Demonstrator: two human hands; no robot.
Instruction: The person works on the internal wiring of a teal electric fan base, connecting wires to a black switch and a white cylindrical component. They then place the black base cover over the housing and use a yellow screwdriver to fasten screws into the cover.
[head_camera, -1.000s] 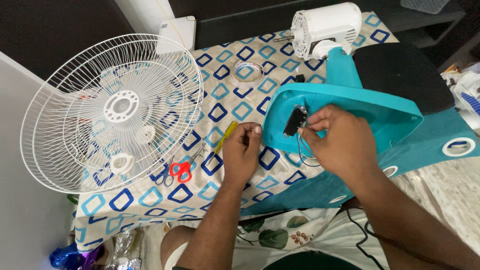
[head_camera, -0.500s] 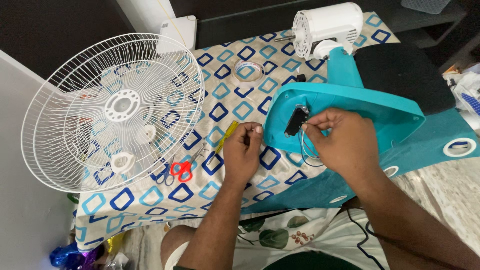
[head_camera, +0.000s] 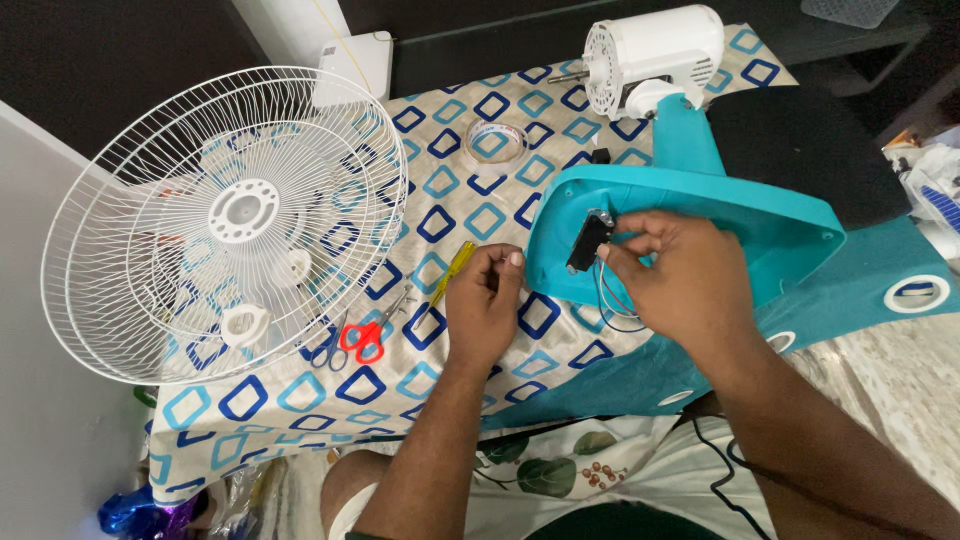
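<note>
Fingers of my right hand (head_camera: 680, 280) pinch thin wires at a small black switch block (head_camera: 587, 241) on the smooth teal plastic fan base (head_camera: 740, 215). My left hand (head_camera: 485, 305), loosely curled, holds nothing, resting on patterned cloth (head_camera: 450, 210) beside a yellow-handled screwdriver (head_camera: 452, 272).

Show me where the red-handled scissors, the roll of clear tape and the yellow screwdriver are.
red-handled scissors (head_camera: 362, 337), head view, on the red handle loops.
roll of clear tape (head_camera: 496, 142), head view, on the ring's near rim.
yellow screwdriver (head_camera: 452, 274), head view, on the yellow handle.
</note>
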